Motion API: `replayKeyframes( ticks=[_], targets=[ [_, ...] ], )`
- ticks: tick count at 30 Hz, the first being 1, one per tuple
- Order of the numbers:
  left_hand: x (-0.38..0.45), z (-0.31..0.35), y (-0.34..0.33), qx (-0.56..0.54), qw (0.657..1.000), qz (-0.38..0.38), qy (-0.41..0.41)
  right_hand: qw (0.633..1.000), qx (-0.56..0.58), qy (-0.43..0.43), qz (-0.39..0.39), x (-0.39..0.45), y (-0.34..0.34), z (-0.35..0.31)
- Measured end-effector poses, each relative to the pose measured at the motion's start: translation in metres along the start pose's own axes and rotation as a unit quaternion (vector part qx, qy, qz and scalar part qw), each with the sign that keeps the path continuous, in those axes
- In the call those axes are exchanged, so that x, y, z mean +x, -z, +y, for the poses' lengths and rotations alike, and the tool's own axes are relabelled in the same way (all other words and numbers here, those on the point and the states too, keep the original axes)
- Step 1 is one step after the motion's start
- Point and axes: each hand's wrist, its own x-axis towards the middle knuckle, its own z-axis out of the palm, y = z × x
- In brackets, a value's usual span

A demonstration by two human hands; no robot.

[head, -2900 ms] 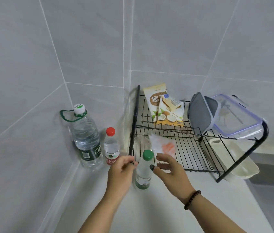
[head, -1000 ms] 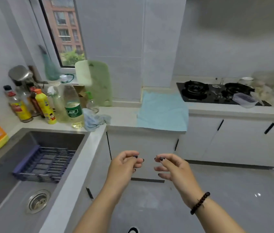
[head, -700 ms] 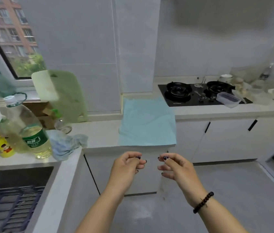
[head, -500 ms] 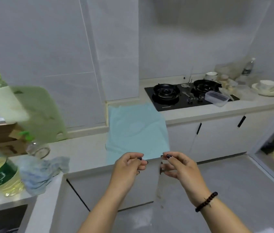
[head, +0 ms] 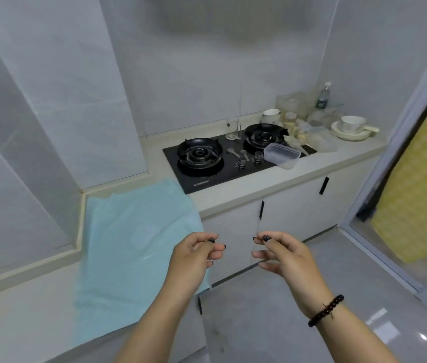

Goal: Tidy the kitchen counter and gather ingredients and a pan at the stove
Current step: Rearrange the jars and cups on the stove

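Both hands empty, in transit toward the stove. Left hand (head: 194, 254) hangs in front of the chest with fingers loosely curled, thumb and index tip nearly touching, nothing between them as far as I can tell. Right hand (head: 284, 254) just beside it, same loose curl, also holding nothing; dark beaded bracelet (head: 325, 310) on that wrist.

Black glass two-burner gas stove (head: 236, 159) sits ahead and right of the hands, well apart. No pan visible on it.

Judgement: the step is approach plus clearing a landing spot. Do it well by moving the clear rectangular plastic container (head: 282, 155) off the stove's right front corner first; it is light and will slide easily on smooth glass. Mind the metal spoons (head: 237, 153) by the knobs.

Pale blue soft cloth (head: 133, 244) lies flat, draped over the counter edge directly left of the left hand. Glossy cream bowl on a plate (head: 352, 125) far right, beyond the stove.
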Motion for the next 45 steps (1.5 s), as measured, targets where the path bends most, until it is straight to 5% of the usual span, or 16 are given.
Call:
replayKeyframes(
  ticks=[16,45],
  targets=[
    [0.164,0.076,-0.248,-0.026,0.999,-0.030,0.001,0.999,-0.044,0.023,0.019,0.215,0.183,-0.104],
    [0.545,0.186,-0.422,0.001,0.994,-0.108,-0.002,0.996,-0.050,0.025,0.064,0.606,0.244,-0.196]
  ],
)
